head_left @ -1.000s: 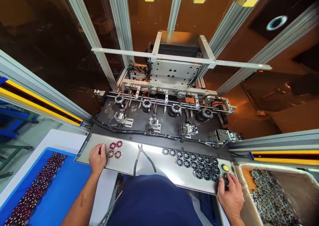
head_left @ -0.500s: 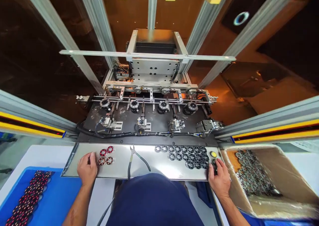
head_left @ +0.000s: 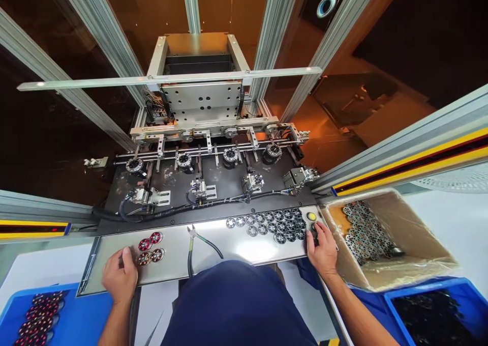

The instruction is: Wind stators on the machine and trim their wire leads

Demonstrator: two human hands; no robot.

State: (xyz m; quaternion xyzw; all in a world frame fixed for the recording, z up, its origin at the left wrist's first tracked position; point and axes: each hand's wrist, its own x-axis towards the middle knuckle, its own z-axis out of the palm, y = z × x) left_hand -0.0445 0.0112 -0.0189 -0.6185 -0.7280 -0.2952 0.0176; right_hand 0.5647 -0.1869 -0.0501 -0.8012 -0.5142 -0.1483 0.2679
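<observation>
My left hand (head_left: 120,275) rests on the left end of a metal panel (head_left: 229,249), fingers curled and thumb against them; whatever they close on is hidden. Right beside it lie several round wound cores (head_left: 150,248) with red and copper-coloured segments. At the panel's other end is my right hand (head_left: 323,249), thumb and fingers spread around a dark button (head_left: 314,228) that they partly cover. A yellow button (head_left: 311,217) sits just beyond those fingertips. Black spoked rings (head_left: 280,225) lie in rows left of this hand. Side cutters (head_left: 196,244) with dark handles lie mid-panel, untouched.
Behind the panel stands a machine bed with several round fixtures (head_left: 230,157). A carton (head_left: 415,244) of metal rings is at right, with a blue bin (head_left: 427,287) of black parts below. A blue tray (head_left: 84,315) holds wound cores at left. Yellow-edged posts (head_left: 412,162) flank the opening.
The view has swung right and tilted, so the machine sits farther left and more of the right-hand blue bin shows. Both hands keep their places on the panel.
</observation>
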